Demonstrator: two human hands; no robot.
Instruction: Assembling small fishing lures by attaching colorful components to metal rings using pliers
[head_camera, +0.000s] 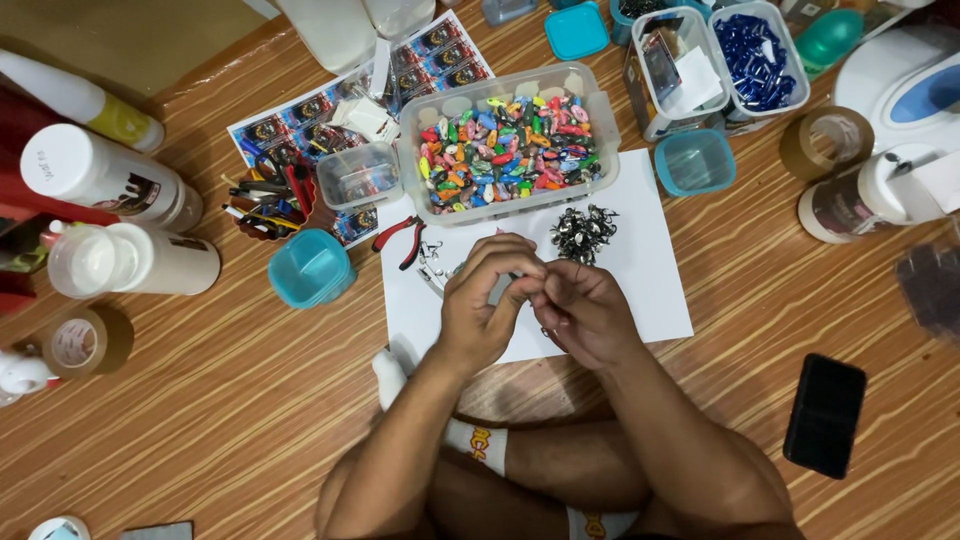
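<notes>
Wood-grain floor (250, 400) carries a white paper sheet (650, 290); on its far edge stands a clear plastic tub of many-coloured small pieces (510, 140), beside a heap of silvery metal rings (582, 232). Over the sheet, left hand (480, 310) and right hand (585, 312) meet, fingertips pinched shut together; what they pinch is too small to tell.

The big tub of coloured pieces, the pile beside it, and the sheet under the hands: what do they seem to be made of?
The tub: translucent plastic, apparently; its cloudy walls show the contents through them.
The pile: likely metal, silvery with bright glints.
The sheet: paper, by the look; flat, thin, matte white.
The coloured pieces: glossy, possibly plastic; too small to tell.
</notes>
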